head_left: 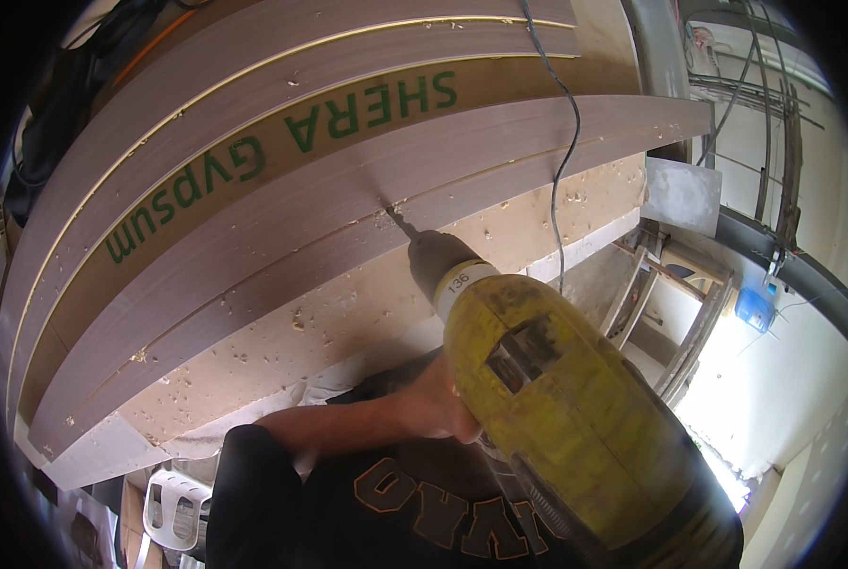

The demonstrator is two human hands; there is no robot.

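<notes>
A large yellow power drill, scuffed and dirty, fills the lower right. Its dark chuck points up and to the left. The bit meets a long brown board close to a thin groove, with pale shavings gathered around its tip. From a dark sleeve at the lower left, my left hand reaches across and is closed around the drill's near side; the grip itself is partly hidden. My right hand does not show; the drill's body covers that area.
Beyond lie more brown boards and a tan panel with green lettering. A black cable crosses the boards. Shavings dot a tan sheet on the near side. A white plastic chair stands lower left, a wooden frame right.
</notes>
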